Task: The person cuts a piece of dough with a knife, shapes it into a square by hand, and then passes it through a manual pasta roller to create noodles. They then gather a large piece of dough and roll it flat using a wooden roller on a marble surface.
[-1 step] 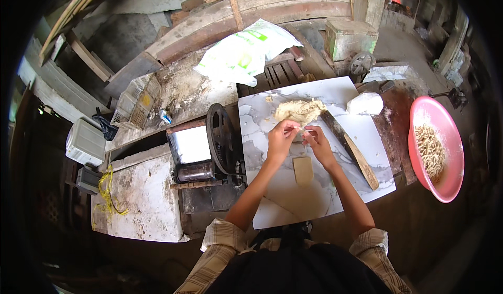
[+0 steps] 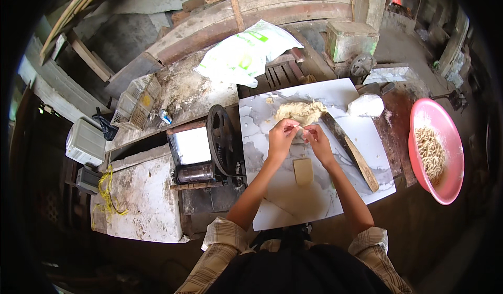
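Note:
Over a marbled white board (image 2: 257, 163), my left hand (image 2: 281, 138) and my right hand (image 2: 317, 141) meet fingertip to fingertip. Both are closed in a pinch around a small pale piece of dough (image 2: 298, 128), mostly hidden by the fingers. Just beyond them lies a rough lump of cream-coloured dough (image 2: 309, 110). A small tan rectangular block (image 2: 303, 171) rests on the board between my forearms. Beside my right hand, a long dark wooden stick (image 2: 350, 150) with a paler worn side slants toward the board's near right corner.
At the right stands a pink basin (image 2: 455, 158) holding many short twisted dough pieces (image 2: 430, 152). A white bundle (image 2: 365, 105) sits at the board's far right. Left of the board is a roller machine with a black wheel (image 2: 221, 139). A white-green plastic sack (image 2: 243, 58) lies behind.
My fingertips have come slightly closer together, the right hand shifting a little up and left. The dough lump, block and stick stay in place.

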A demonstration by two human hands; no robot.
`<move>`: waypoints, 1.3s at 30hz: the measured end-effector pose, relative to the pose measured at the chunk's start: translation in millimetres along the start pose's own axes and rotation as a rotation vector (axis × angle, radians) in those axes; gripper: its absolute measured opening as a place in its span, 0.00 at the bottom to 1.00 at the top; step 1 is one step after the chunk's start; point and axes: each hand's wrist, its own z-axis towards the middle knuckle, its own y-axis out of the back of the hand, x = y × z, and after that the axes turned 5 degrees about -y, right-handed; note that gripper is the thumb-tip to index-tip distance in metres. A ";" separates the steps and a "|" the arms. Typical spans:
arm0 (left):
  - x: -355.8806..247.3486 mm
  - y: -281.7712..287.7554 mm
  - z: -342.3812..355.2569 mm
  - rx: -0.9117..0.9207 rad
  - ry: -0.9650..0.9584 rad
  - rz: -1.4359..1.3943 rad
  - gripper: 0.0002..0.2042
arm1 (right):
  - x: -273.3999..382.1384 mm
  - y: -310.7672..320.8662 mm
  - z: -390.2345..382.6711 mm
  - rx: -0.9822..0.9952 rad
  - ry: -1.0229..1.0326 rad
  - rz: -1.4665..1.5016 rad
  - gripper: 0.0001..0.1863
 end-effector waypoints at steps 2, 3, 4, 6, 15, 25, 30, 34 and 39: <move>10.6 -3.3 15.2 -0.084 -0.040 0.089 0.07 | -0.8 -3.4 24.9 -0.130 0.113 -0.217 0.11; 15.7 -3.4 20.9 -0.090 -0.047 0.090 0.07 | -2.1 -7.8 34.0 -0.201 0.189 -0.165 0.08; 23.5 -3.7 26.1 -0.087 0.013 0.137 0.08 | -9.0 -8.8 45.0 -0.197 0.189 -0.167 0.08; 27.3 -10.5 32.7 -0.073 0.073 0.171 0.09 | -25.0 -2.5 59.7 -0.347 0.435 -0.514 0.12; 35.6 -6.4 8.1 -0.164 -0.139 0.530 0.15 | -18.6 7.3 38.2 -0.381 0.284 -0.542 0.18; 4.6 -31.3 -133.8 0.368 -0.264 0.784 0.33 | -10.1 49.8 -94.8 -0.215 0.228 -0.956 0.25; -9.6 -48.4 -169.3 0.328 -0.223 0.879 0.37 | -26.7 71.1 -98.3 -0.106 0.328 -0.973 0.26; -19.4 -50.5 -191.0 0.288 -0.204 0.965 0.39 | -9.5 79.1 -102.6 0.029 0.199 -0.927 0.21; -32.9 -53.5 -213.3 0.246 -0.131 0.992 0.39 | 17.1 94.9 -103.6 0.328 0.400 -0.897 0.25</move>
